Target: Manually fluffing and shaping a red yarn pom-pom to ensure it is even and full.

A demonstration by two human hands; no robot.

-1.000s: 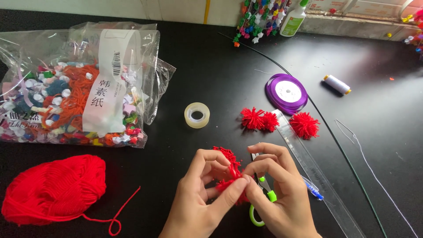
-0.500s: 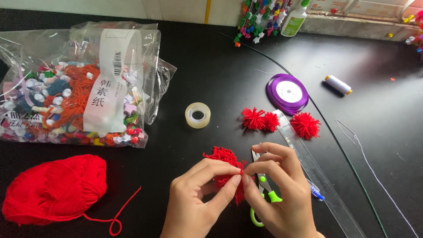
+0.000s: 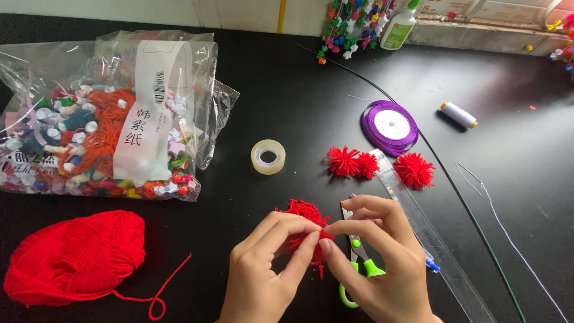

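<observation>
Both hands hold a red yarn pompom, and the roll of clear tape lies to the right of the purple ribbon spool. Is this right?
Not quite. In the head view, both hands, left hand and right hand, hold the red yarn pompom, but the roll of clear tape lies to the left of the purple ribbon spool.

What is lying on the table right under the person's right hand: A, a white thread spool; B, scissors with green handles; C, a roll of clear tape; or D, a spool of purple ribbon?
B: the scissors with green handles show beneath the right hand, while both hands pinch a red yarn pompom.
</observation>
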